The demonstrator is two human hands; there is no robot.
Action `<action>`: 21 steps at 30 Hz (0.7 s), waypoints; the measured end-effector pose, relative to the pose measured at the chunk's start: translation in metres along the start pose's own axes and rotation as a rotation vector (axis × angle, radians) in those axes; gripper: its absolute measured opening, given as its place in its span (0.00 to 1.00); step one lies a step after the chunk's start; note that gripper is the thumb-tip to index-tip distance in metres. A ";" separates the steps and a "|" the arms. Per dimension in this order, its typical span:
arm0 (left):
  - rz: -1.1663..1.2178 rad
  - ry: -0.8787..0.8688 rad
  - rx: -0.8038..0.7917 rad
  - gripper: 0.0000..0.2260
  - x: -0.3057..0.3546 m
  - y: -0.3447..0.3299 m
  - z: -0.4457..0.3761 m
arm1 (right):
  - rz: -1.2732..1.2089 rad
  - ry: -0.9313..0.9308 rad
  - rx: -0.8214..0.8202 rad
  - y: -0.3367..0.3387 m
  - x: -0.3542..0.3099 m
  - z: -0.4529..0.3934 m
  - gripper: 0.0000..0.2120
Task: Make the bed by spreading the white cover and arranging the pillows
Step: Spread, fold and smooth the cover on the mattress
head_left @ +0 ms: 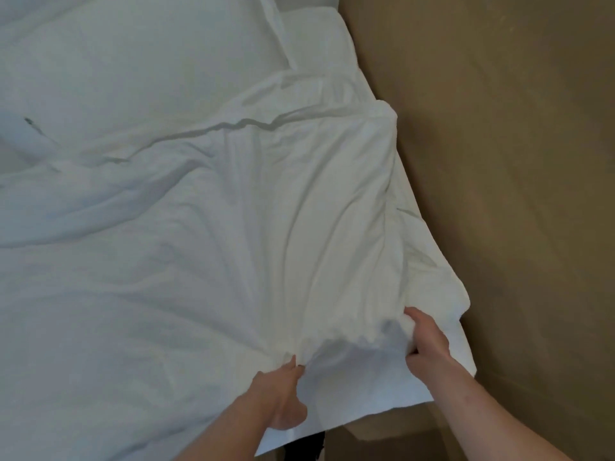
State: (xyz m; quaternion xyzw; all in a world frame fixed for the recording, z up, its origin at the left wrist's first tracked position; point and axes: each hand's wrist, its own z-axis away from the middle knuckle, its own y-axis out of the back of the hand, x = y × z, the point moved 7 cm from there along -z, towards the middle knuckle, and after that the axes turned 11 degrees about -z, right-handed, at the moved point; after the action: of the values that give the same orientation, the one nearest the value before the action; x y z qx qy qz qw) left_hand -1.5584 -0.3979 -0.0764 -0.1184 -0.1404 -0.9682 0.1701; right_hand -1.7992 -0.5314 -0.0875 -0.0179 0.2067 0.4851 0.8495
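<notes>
Bunching the soft, creased white cover (233, 227) – left hand (283, 394) and right hand (427, 341) (fingers curled) grip it.

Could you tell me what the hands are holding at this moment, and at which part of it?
Both hands grip the white cover at its bunched near edge: the left hand pinches a gathered fold, the right hand grips nearer the bed's corner.

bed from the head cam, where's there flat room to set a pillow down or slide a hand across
Flattest patch: the white cover on the near left, bordered by the left hand and the big folds above. Far end is taken by a pillow. Near the right edge it is crowded: both hands, the right hand included, bunch the cover there. Tan floor runs beside the bed.
</notes>
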 end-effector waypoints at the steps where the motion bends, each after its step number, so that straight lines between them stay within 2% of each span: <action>1: 0.009 -0.018 0.026 0.35 0.002 0.000 0.006 | -0.008 0.028 0.017 -0.001 -0.001 0.004 0.32; 4: 0.028 -0.050 0.095 0.34 0.000 0.008 0.031 | 0.011 0.126 0.008 -0.002 -0.008 0.026 0.30; 7: 0.059 -0.056 0.109 0.32 -0.010 0.017 0.055 | 0.071 0.200 -0.058 -0.006 -0.014 0.053 0.31; 12: 0.113 -0.071 0.179 0.30 -0.024 0.034 0.087 | 0.156 0.085 -0.222 -0.032 0.007 0.092 0.43; 14: 0.106 -0.088 0.166 0.30 -0.026 0.034 0.095 | 0.090 0.084 -0.228 -0.045 0.019 0.098 0.37; 17: 0.102 -0.111 0.179 0.29 -0.027 0.037 0.108 | 0.011 0.205 -0.094 -0.053 0.024 0.101 0.25; 19: 0.102 -0.123 0.191 0.27 -0.031 0.041 0.117 | 0.030 0.369 -0.023 -0.055 0.013 0.107 0.17; 21: 0.096 -0.165 0.229 0.24 -0.038 0.049 0.130 | 0.161 0.601 -0.035 -0.064 -0.006 0.135 0.13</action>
State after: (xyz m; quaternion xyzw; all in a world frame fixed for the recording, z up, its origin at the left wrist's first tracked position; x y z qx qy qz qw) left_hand -1.4820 -0.3904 0.0452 -0.1839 -0.2577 -0.9235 0.2164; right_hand -1.7036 -0.5392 0.0268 -0.1590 0.4408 0.5271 0.7089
